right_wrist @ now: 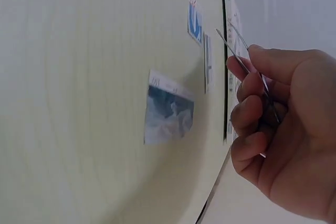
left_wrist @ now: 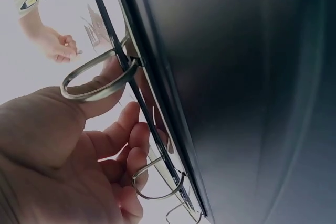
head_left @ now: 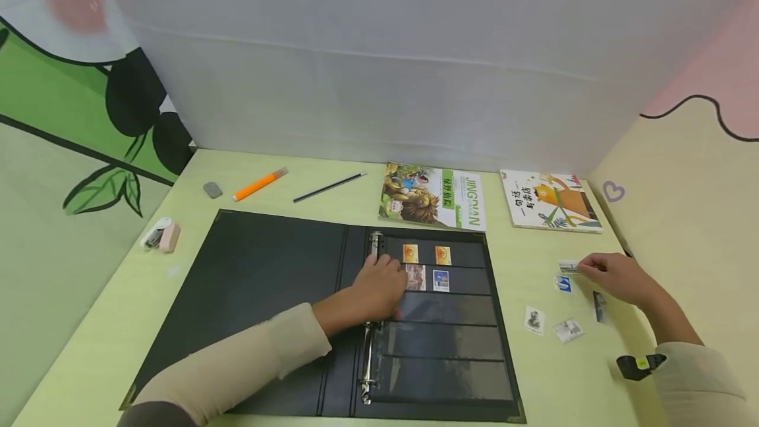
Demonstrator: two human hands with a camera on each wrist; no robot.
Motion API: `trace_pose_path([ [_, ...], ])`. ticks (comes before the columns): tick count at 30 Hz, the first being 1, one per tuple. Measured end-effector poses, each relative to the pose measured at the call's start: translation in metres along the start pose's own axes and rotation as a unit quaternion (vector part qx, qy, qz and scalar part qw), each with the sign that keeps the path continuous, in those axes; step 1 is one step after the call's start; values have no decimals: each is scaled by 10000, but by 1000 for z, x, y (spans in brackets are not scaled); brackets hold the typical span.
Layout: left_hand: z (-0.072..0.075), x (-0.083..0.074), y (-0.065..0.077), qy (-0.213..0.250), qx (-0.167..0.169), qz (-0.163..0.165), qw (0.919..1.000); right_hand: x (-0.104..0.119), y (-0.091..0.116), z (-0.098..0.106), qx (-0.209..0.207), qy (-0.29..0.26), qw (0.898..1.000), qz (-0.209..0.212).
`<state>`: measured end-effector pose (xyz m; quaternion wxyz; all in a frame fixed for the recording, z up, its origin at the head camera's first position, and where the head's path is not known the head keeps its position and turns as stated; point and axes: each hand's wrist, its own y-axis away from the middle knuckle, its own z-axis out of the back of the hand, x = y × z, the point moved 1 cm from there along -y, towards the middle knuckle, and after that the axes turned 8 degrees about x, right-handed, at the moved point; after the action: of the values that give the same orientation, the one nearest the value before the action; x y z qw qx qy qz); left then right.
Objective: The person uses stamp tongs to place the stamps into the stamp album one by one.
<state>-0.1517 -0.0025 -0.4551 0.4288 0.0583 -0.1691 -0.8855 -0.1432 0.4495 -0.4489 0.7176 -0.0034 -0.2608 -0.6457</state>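
A black ring-bound stamp album (head_left: 279, 262) lies spread on the table. My left hand (head_left: 379, 288) rests on its pocket page (head_left: 441, 377) by the metal rings (left_wrist: 100, 90), fingers loosely bent. Two orange stamps (head_left: 410, 254) sit in the top strip; a brownish stamp (head_left: 416, 277) and a blue stamp (head_left: 441, 281) sit in the second. My right hand (head_left: 619, 277) holds metal tweezers (right_wrist: 227, 43), their tips apart with nothing between them. Close by the tweezers are a pale stamp (head_left: 567, 267), a blue-and-white stamp (head_left: 563, 284) and a dark-pictured stamp (right_wrist: 169, 113).
Two more loose stamps, a portrait stamp (head_left: 534, 320) and a grey stamp (head_left: 569, 331), lie right of the album. Behind are a lion-covered book (head_left: 415, 199), a bear-covered book (head_left: 548, 203), a pencil (head_left: 329, 187), an orange marker (head_left: 259, 184), a grey eraser (head_left: 212, 190) and a pink-and-white gadget (head_left: 160, 236).
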Motion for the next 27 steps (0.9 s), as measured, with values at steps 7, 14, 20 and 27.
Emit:
trace_pose_path([
  [7,3,0,-2,87,239,16,9997,-21,4,-2,221,3,9994,-260],
  [14,6,-1,-5,299,547,129,9980,-26,0,-10,362,-519,9980,-90],
  [20,6,0,-4,389,435,39,9983,-19,-3,-12,431,-714,9964,126],
  [27,-1,4,2,250,-34,-339,9991,-6,1,-1,250,-910,9950,312],
])
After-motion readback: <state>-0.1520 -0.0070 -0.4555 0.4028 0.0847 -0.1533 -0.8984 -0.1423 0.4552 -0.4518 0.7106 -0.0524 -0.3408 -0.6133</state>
